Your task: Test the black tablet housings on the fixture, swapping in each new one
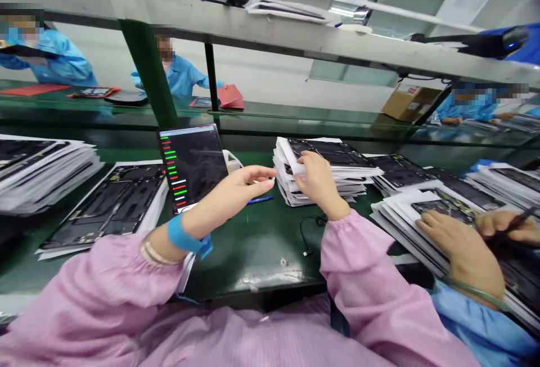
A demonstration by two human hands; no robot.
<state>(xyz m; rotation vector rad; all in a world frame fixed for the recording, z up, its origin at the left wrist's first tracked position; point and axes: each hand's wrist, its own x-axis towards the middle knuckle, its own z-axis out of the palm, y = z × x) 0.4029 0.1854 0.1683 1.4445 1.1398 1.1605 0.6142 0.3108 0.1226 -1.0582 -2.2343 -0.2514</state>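
Observation:
My left hand [244,184], with a blue band at the wrist, hovers above the green bench, fingers stretched out and holding nothing. At the near left corner of a stack of dark panels [333,153] with white sheets between them, my right hand [317,178] has its thumb and fingers closed about a white sheet [291,159]. Part of that grip is hidden behind the hand. Left of my left hand, a tablet [196,164] stands tilted, its dark screen showing green, red and white lines. A blue pen [260,200] lies between my hands.
A black cable [310,237] lies on the bench [253,254]. More panels [113,204] and stacked sheets [42,175] are at left. A co-worker's hand [464,243] rests on another stack [405,215] at right. A shelf [270,26] crosses overhead; people sit beyond.

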